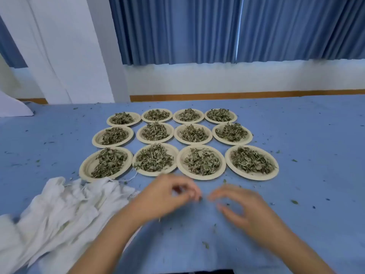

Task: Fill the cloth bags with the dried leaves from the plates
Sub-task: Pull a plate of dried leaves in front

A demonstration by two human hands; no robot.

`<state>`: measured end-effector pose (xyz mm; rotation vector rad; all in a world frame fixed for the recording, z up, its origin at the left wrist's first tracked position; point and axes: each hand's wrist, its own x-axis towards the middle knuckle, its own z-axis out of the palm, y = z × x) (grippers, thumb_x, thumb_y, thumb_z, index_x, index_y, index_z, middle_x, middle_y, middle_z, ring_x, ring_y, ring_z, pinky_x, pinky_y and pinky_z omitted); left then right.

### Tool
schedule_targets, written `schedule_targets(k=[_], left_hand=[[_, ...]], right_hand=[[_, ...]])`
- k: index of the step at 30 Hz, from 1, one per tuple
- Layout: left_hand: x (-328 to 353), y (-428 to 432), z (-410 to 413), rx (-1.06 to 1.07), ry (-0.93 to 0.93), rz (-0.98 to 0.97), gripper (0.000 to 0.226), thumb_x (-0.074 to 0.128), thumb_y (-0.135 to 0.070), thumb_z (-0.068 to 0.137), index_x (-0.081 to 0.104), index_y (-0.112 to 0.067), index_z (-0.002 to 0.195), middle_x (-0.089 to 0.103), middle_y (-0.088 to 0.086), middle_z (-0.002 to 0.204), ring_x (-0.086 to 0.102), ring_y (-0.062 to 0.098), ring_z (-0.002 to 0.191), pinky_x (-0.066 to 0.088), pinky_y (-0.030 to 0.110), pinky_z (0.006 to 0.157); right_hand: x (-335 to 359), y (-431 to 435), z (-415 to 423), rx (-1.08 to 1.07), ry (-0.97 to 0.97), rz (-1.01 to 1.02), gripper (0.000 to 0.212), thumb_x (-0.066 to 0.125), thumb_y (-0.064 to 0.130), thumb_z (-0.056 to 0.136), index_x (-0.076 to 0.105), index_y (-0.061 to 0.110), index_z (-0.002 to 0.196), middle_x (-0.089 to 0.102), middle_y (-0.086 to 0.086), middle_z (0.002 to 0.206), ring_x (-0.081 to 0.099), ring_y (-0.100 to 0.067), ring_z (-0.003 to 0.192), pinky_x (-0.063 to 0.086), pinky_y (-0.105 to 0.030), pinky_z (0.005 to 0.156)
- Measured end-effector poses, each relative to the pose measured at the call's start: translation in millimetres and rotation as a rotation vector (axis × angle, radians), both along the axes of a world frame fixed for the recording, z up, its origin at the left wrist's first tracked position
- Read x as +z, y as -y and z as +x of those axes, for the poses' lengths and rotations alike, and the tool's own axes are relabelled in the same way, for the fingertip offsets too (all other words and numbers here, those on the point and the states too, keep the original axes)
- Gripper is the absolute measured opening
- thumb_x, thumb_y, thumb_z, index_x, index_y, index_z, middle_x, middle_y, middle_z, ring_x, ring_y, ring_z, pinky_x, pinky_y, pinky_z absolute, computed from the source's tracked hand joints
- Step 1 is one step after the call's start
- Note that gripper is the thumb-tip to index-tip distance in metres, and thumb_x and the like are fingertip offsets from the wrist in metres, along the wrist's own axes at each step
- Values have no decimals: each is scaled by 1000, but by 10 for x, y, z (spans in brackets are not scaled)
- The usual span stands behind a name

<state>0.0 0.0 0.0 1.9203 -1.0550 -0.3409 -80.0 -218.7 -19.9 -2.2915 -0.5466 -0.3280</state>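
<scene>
White cloth bags (65,208) at eight o'clock look unfilled; I should take one next. Right hand (246,210): fingers apart; left hand (166,198): blurred, cannot tell.

No legible txt – no labels/nos

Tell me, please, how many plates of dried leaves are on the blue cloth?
12 plates, in three rows of four on the blue cloth: far row, middle row, near row. White cloth bags overlap the near-left plate's edge; none looks fully hidden.
</scene>
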Motion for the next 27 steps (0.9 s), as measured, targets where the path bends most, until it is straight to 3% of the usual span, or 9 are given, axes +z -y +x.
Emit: schedule_targets(k=[2,4,9,12,16,21,27], left_hand=[[-50,173,320,276,354,117,14,67,-12,88,73,-19,98,70,-5,101,59,9,99,45,30,92],[-104,277,573,394,557,283,19,66,-20,90,69,-19,109,66,-4,114,51,12,112,38,33,101],[-320,356,750,281,810,620,28,61,-31,93,65,-25,120,62,-10,123,44,13,115,31,33,98],[-352,438,742,261,851,700,26,62,-29,93,67,-24,117,64,-8,118,44,14,115,27,33,93],[-424,482,706,266,896,767,21,56,-23,95,67,-20,112,65,-6,113,43,16,113,25,34,92],[-449,255,397,161,824,572,22,53,-31,95,70,-24,108,65,-10,103,45,13,107,24,32,96],[-477,-120,-40,36,607,442,25,65,-34,91,73,-18,108,67,-4,102,53,11,102,36,30,93]], right_hand=[[-8,52,354,-160,-30,-154,28,61,1,86,66,14,110,63,5,113,57,-9,106,36,-13,88],[-99,166,682,-261,-81,-286,30,56,-1,87,62,9,115,60,-2,119,53,-18,112,36,-19,92],[-422,334,946,-319,-21,-458,29,53,1,88,62,9,114,60,-4,116,51,-25,111,37,-30,98],[-458,356,1085,-292,-34,-568,29,52,5,88,61,12,115,59,-3,115,50,-24,111,35,-32,101],[-476,344,1055,-214,37,-555,24,53,3,87,64,8,107,62,-4,108,53,-24,104,35,-30,97],[-416,385,693,-13,70,-418,10,62,-2,82,66,6,87,63,-3,89,57,-22,88,46,-32,80],[-440,277,326,185,26,-297,3,67,7,82,67,9,84,62,3,88,57,-12,87,44,-22,78]])
